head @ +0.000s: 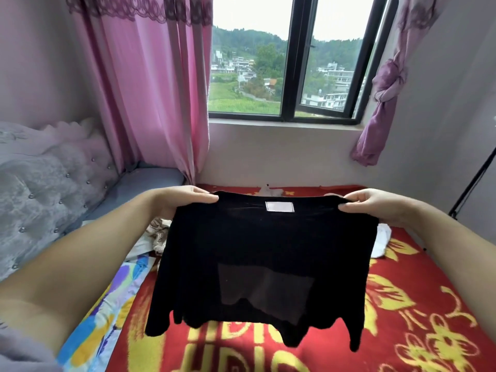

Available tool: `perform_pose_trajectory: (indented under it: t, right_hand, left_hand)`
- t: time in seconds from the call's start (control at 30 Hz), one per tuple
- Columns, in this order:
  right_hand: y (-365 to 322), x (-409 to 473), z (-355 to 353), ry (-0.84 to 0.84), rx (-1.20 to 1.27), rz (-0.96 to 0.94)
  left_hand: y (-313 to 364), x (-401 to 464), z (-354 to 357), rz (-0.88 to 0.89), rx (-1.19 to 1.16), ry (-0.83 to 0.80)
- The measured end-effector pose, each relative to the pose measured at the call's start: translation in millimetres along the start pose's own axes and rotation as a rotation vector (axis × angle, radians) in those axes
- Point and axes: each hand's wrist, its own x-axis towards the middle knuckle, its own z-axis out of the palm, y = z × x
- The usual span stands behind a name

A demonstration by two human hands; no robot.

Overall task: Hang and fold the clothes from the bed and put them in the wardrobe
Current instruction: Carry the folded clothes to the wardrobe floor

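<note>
Item in hand: black top [268,253], long-sleeved, pale label at the neckline, held spread in the air above the bed [418,312]
Left hand [185,201]: fingers curled over one shoulder of the garment, pinching the edge
Right hand [367,201]: fingers curled over the other shoulder, same pinch
Sleeves and hem hang free, clear of the red and yellow blanket; garment neither folded nor on a hanger
Awaiting attention on the bed: crumpled patterned cloth [161,232] beside the left forearm; white garment [381,240] under the right wrist; small pale item [271,190] at the far edge, kind cannot be told
Wardrobe: not in view; no hanger in view
Progress, judged: early to middle; one piece being opened out for folding, at least three left, nothing seen put away
</note>
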Motion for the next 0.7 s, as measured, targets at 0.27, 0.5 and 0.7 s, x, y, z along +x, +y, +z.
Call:
perform_pose_trajectory:
  t: [0.27,0.5,0.7]
  right_hand:
    - [-25.9,30.8,70.1,0.522,-0.204,-0.076]
    - [-56.1,38.5,130.2,0.422,-0.105,-0.238]
    - [-51.4,20.8,128.2,0.228,-0.213,-0.266]
  left_hand:
    - [27.4,22.3,77.6,0.016,-0.328,0.201]
    - [54.6,32.2,148.0,0.042,-0.453,0.045]
    - [59.9,24.7,140.5,0.095,-0.391,-0.042]
